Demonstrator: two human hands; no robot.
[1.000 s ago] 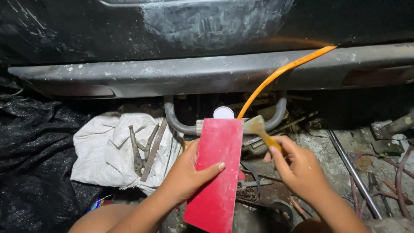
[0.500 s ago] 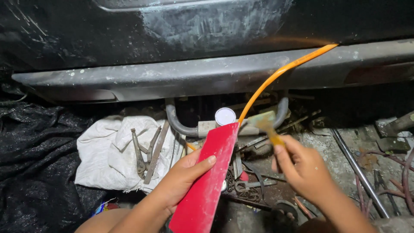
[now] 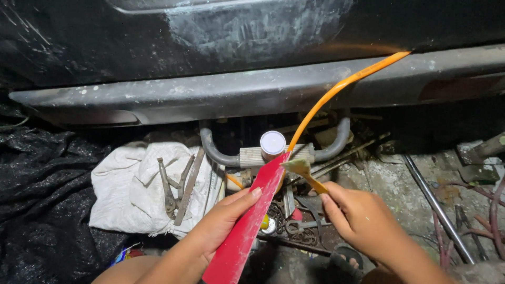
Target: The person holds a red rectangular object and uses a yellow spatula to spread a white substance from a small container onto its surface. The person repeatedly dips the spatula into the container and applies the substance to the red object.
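1. Two bare forearms are seen at the lower edge of the view, with no sleeves, cuffs or gloves worn
2. The left hand (image 3: 223, 223) is seen uncovered; no ring, watch or band is shown on it, and short, plain nails are seen on the thumb and fingers
3. The right hand (image 3: 363, 221) is likewise seen bare, with its wrist left unadorned
4. Dark footwear is glimpsed below the right hand, though it is too dim to be described

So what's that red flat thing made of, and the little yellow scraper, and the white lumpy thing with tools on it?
The red board, in the left hand, looks like smooth, matte plastic: thin, even colour. The yellow scraper, in the right hand, seems plastic too, smeared with paste. The white sack looks like woven cloth: creased and soft. The pliers on it look like dull grey metal.
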